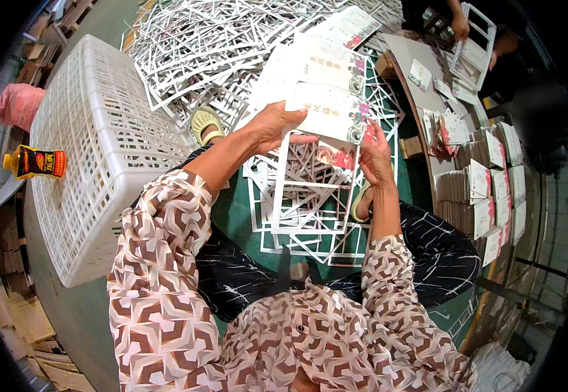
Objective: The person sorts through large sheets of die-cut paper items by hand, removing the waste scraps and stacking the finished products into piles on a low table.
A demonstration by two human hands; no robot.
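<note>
A printed die-cut card sheet [330, 66] spans the space before me, its panels bearing writing and flower pictures. My left hand [278, 127] grips its left side, thumb on top of the nearest panel [327, 110] and fingers underneath. At the right edge, my right hand [378, 154] pinches the sheet beside the red flower print [335, 156]. Toward my body the sheet is a bare white frame [277, 210] with cut-out openings. Beneath it, loose waste frames [308, 247] lie on the green floor between my feet.
A large heap of white card frames [205, 44] lies ahead. To the left stands a white plastic basket [88, 147], with a yellow-capped bottle [41, 162] by its side. Stacks of printed cards [460, 196] line a board [418, 98] at right, where another person's hands hold a frame [490, 41].
</note>
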